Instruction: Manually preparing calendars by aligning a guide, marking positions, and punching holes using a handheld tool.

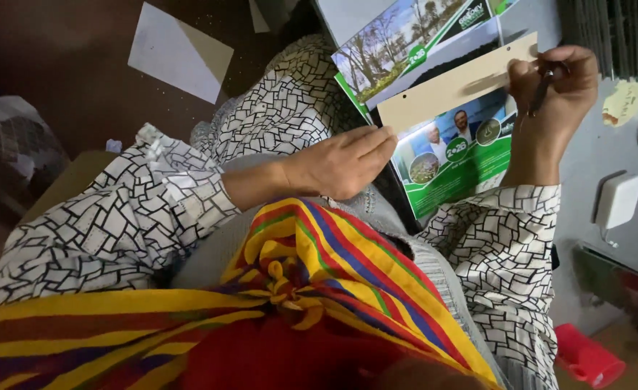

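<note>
My left hand (337,165) rests flat against the lower left edge of a tan card strip (449,90), steadying it over a green and white printed calendar sheet (454,152). My right hand (553,83) is closed on a dark pen (540,90), its tip touching the right end of the tan strip. Another printed sheet with trees and sky (398,47) lies above the strip. Both sleeves are white with a black cracked pattern.
A striped yellow, red and blue cloth (311,289) covers my lap. White paper (178,50) lies on the dark floor at upper left. A white box-shaped device (618,201) and a red plastic object (586,357) sit at the right.
</note>
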